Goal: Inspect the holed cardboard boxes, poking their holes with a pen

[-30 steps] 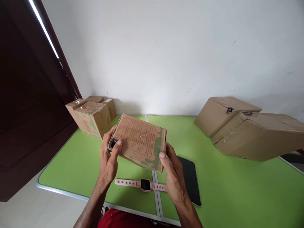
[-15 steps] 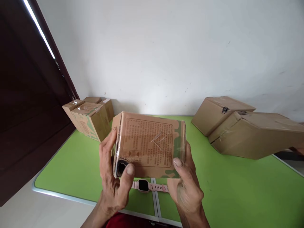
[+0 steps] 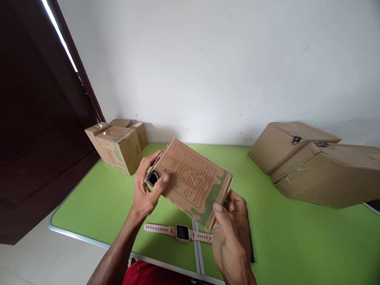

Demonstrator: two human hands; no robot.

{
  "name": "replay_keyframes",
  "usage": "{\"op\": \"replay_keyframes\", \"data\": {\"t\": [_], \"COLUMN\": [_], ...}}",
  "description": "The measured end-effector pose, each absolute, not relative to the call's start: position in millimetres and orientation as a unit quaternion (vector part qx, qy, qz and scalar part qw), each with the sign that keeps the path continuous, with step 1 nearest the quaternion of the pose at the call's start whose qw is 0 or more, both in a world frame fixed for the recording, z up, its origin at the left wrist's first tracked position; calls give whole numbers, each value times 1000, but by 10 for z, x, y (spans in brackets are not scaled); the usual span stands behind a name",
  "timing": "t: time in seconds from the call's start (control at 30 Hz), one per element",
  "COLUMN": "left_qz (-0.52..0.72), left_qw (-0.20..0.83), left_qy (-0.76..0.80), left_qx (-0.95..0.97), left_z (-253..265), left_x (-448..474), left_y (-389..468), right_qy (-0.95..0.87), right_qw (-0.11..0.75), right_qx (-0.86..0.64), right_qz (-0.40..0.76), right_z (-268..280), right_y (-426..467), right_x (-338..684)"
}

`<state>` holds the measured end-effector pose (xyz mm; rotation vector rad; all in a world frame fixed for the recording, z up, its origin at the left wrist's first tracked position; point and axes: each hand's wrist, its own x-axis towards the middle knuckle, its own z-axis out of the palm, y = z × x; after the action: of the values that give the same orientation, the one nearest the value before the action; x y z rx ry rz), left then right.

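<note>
Head view: we hold the printed carton tilted above the green surface, left hand clasping the end with the hole, right hand clasping the opposite end, and do best to press both ends evenly, left thumb off the hole's edge.

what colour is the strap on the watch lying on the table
Pale pink; the strap shows best in the head view.
</note>
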<state>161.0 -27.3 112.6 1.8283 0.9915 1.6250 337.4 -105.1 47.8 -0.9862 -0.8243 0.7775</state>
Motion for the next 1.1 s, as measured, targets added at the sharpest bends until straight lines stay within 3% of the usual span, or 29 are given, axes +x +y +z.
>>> {"op": "replay_keyframes", "data": {"t": [0.3,0.47,0.6,0.73,0.87,1.1], "left_qz": [544,486,450,499,512,533], "left_qw": [331,339,372,331,394,402], "left_qy": [303,265,249,352,352,352], "left_qx": [709,761,772,719,677,657], "left_z": [1214,1282,1302,1198,1050,971], "left_x": [1533,1615,1690,1650,1642,1892], "left_y": [164,84,-12,-113,-214,-268], "right_qy": [-362,-364,-491,-545,-548,-558], "right_qw": [645,650,591,545,535,528], "right_qx": [-579,-649,-623,-613,-624,-639], "right_qz": [342,155,147,174,154,36], "right_z": [318,695,1009,1092,1123,1238], "right_y": [-1205,-1086,-839,-635,-617,-722], "right_x": [3534,3831,3832,3667,3626,3594]}}
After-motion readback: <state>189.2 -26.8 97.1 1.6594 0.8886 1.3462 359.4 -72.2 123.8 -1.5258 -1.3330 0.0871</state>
